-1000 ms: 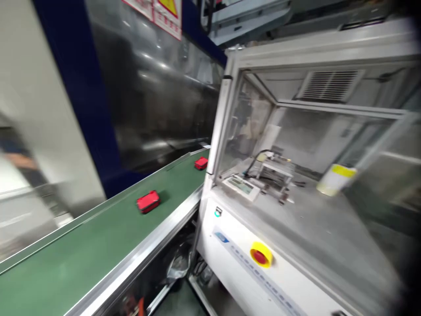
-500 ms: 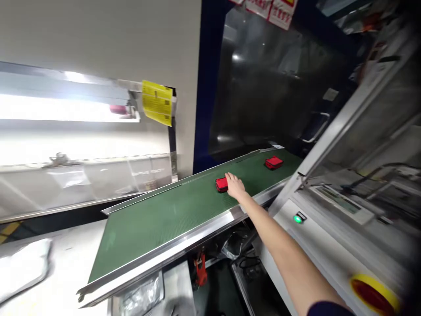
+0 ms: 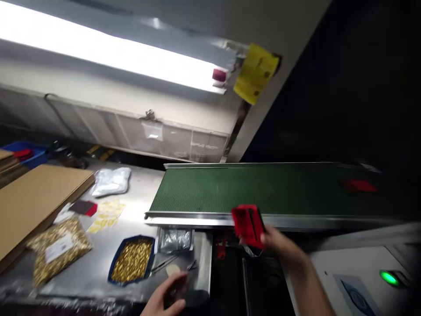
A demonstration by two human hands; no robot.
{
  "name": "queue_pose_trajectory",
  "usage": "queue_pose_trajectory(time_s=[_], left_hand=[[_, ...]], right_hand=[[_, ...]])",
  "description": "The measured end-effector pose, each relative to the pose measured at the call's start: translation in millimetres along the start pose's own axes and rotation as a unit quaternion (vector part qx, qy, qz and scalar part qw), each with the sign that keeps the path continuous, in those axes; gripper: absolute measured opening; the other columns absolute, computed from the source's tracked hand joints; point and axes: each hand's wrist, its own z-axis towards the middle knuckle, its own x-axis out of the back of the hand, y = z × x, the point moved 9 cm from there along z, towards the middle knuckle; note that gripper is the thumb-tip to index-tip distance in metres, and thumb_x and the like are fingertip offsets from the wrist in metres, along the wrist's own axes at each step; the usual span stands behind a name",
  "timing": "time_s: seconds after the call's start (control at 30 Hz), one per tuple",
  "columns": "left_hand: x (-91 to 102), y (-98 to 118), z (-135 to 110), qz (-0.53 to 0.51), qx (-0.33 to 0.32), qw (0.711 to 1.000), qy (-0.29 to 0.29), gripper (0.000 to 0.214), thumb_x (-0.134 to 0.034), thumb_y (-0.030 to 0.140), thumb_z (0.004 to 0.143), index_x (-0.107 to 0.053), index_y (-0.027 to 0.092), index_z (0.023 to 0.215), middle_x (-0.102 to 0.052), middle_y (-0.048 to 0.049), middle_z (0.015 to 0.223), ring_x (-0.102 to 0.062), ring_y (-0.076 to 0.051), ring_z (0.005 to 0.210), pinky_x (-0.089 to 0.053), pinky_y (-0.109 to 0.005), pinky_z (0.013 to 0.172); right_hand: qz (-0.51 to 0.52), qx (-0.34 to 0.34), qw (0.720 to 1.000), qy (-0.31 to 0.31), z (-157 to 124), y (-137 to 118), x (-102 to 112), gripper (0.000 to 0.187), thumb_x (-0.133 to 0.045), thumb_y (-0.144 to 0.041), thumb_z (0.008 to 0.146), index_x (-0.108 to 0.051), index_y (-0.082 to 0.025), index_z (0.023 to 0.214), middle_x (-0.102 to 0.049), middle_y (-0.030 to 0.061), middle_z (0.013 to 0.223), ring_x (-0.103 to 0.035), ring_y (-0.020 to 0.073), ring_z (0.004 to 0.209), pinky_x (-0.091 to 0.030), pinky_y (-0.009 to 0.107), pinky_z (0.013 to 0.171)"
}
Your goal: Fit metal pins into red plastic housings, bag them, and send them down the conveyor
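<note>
We see a green conveyor belt [image 3: 210, 188], our landmark. Just before its near edge, our right hand [image 3: 279, 245] grips a blurred red block [image 3: 245, 224] between thumb and fingers, the block overlapping the belt's metal rail in view. Toward the belt's right end lies a second red block [image 3: 362, 185]. Nearer us than the belt's left end, our left hand [image 3: 161, 298] has thumb and fingers parted, blurred, beside a blue tray [image 3: 151, 259] of gold pieces [image 3: 133, 259]. Farther left of the belt sit a clear bag [image 3: 61, 250] of gold pieces and cardboard [image 3: 42, 202].
</note>
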Motion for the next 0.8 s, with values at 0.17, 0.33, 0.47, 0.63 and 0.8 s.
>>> queue_pose_trajectory(time_s=[0.17, 0.33, 0.47, 0.63, 0.8], left_hand=[[-63.4, 56.6, -6.5, -0.245, -0.098, 0.938, -0.227, 0.122, -0.095, 0.053, 0.049, -0.037, 0.032, 0.153, -0.034, -0.0134, 0.163, -0.028, -0.041, 0.150, -0.018, -0.056, 0.123], [-63.0, 21.4, -10.6, -0.430, -0.130, 0.887, -0.108, 0.097, -0.094, 0.048, 0.057, -0.053, 0.027, 0.142, -0.057, -0.0132, 0.146, -0.046, -0.039, 0.140, -0.029, -0.056, 0.119], [-50.5, -18.7, -33.7, -0.520, -0.109, 0.847, 0.030, 0.086, -0.087, 0.047, 0.069, -0.052, 0.023, 0.144, -0.059, -0.0139, 0.143, -0.044, -0.039, 0.142, -0.025, -0.057, 0.121], [-53.3, -16.2, -62.3, -0.533, -0.088, 0.835, 0.105, 0.092, -0.083, 0.047, 0.072, -0.044, 0.019, 0.150, -0.056, -0.0203, 0.144, -0.045, -0.043, 0.139, -0.027, -0.059, 0.118], [-67.9, -8.3, -72.9, -0.541, -0.063, 0.832, 0.107, 0.092, -0.081, 0.047, 0.072, -0.041, 0.019, 0.151, -0.060, -0.0213, 0.138, -0.055, -0.044, 0.130, -0.038, -0.056, 0.109]], right_hand=[[0.408, -0.115, 0.873, -0.240, -28.9, 80.8, -217.1, 0.082, -0.046, -0.092, 0.069, -0.074, -0.025, 0.108, -0.074, 0.0125, 0.105, -0.068, 0.0361, 0.106, -0.050, 0.050, 0.095], [0.326, -0.172, 0.869, -0.331, -16.4, 141.8, -262.4, 0.098, -0.028, -0.100, 0.068, -0.071, -0.020, 0.106, -0.074, 0.0133, 0.094, -0.073, 0.0330, 0.091, -0.058, 0.047, 0.077], [-0.056, -0.088, 0.964, -0.244, 50.7, 190.4, -211.4, 0.081, -0.025, -0.081, 0.091, -0.070, -0.014, 0.084, -0.069, 0.0092, 0.069, -0.069, 0.0217, 0.060, -0.055, 0.033, 0.056], [-0.153, 0.006, 0.985, -0.082, 112.9, 226.9, -187.1, 0.030, -0.058, -0.043, 0.098, -0.064, -0.019, 0.115, -0.066, 0.0087, 0.115, -0.065, 0.0244, 0.106, -0.054, 0.039, 0.088], [-0.138, 0.075, 0.984, -0.083, 128.1, 240.2, -205.0, 0.023, -0.067, -0.034, 0.094, -0.065, -0.017, 0.109, -0.066, 0.0053, 0.112, -0.065, 0.0210, 0.102, -0.055, 0.039, 0.087]])
